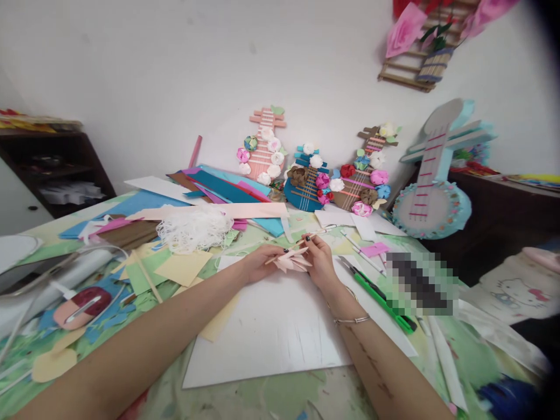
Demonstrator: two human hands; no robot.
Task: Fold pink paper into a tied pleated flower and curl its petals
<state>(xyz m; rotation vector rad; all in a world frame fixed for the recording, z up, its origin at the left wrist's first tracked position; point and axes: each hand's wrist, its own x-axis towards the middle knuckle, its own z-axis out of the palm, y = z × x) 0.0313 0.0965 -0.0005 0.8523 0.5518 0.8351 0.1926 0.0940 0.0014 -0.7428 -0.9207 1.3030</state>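
Between my hands, above a white board [280,326], is a pale pink folded paper piece [292,261] with pointed, petal-like parts. My left hand [263,261] is closed at its left side, pinching it. A thin wooden stick [298,243] runs slantwise along the paper's upper edge. My right hand [320,261] is closed with its fingers on the stick, against the paper's right side. The fingertips partly hide where stick and paper meet. Right of that hand, a green utility knife [380,296] lies on the board.
Behind lie white paper shreds [195,228] and stacked coloured sheets [236,189]. Several flower-covered paper instruments, including a blue one [304,184], lean on the wall. Yellow paper scraps [184,267] and a pink mouse-like item [83,308] are left; a white canister [518,286] stands right.
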